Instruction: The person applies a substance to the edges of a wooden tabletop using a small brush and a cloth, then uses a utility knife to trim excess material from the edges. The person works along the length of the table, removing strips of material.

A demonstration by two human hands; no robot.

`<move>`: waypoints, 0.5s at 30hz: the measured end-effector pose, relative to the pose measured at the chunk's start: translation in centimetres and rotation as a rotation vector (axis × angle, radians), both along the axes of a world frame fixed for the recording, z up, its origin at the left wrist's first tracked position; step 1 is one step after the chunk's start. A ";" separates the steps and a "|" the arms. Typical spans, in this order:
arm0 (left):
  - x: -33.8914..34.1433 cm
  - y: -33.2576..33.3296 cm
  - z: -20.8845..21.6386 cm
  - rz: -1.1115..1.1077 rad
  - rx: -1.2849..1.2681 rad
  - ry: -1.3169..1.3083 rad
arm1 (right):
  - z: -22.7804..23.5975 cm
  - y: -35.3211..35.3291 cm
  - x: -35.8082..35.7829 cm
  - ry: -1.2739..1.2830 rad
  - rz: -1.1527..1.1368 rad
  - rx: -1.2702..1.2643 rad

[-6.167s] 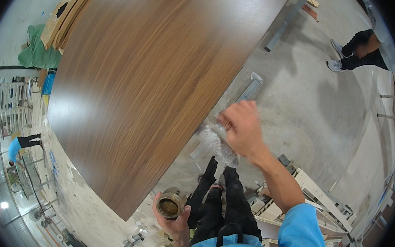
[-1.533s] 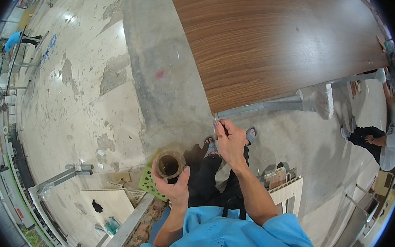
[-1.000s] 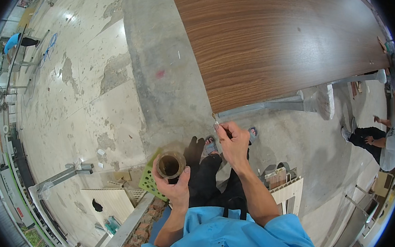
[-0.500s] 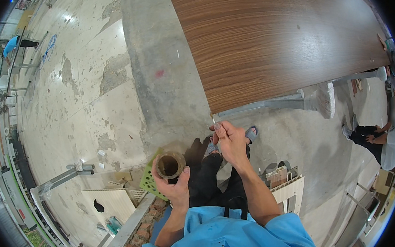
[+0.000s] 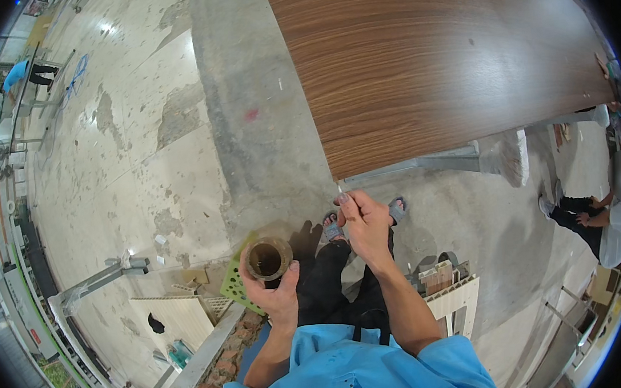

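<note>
My left hand (image 5: 277,295) is wrapped round a jar (image 5: 270,258) whose open mouth shows dark brown contents. Out in front of my body, my right hand (image 5: 366,221) pinches a small thin brush (image 5: 340,189) with a pale part showing past the fingertips. The brush's tip is at the near left corner of a brown wood-grain panel (image 5: 417,61); whether it touches the edge is too small to tell.
Metal legs (image 5: 446,161) run under the panel's near edge, one wrapped in plastic. A green perforated crate (image 5: 235,287) stands beside the jar, above rough brickwork (image 5: 218,362). A seated person (image 5: 586,220) is at the right; another person in blue (image 5: 18,74) bends far left.
My right hand and the brush have shifted slightly right along the panel's corner. My left hand keeps the jar in place. The far person in blue has changed posture.
</note>
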State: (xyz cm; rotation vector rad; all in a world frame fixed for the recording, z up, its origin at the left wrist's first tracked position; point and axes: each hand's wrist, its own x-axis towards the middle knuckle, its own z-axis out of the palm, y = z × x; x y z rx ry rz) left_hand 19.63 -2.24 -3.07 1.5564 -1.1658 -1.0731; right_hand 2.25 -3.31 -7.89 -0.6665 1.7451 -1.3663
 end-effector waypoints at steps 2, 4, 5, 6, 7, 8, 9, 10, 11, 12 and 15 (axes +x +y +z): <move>0.0 0.0 -0.1 0.005 0.015 0.010 | -0.3 -0.3 0.1 -0.069 0.018 -0.026; 0.0 0.1 -0.2 0.004 0.020 0.013 | -0.6 -0.4 0.2 -0.024 0.038 0.030; 0.0 0.1 -0.2 0.004 0.026 0.010 | -0.6 -0.3 0.2 -0.029 0.044 0.069; 0.1 0.1 -0.3 0.008 0.026 0.014 | -0.7 -0.2 0.2 0.020 0.031 0.021; 0.1 0.1 -0.4 0.000 0.026 0.003 | -0.7 -0.1 0.3 0.051 0.011 0.001; 0.2 0.1 -0.4 -0.003 0.021 -0.001 | -0.7 0.0 0.2 0.059 -0.009 0.044; 0.2 0.1 -0.5 -0.004 0.013 0.002 | -0.7 0.1 0.2 0.063 -0.017 -0.003; 0.2 0.1 -0.6 -0.010 0.013 -0.014 | -0.7 0.1 0.2 0.045 -0.027 0.012; 0.3 0.1 -0.7 -0.015 0.009 -0.023 | -0.7 0.2 0.2 0.002 -0.021 0.002; 0.3 0.2 -0.7 -0.009 0.003 -0.019 | -0.7 0.1 0.1 0.009 -0.007 0.029; 0.2 0.3 -0.9 0.005 0.009 -0.010 | -0.8 -0.1 0.2 -0.008 0.031 0.002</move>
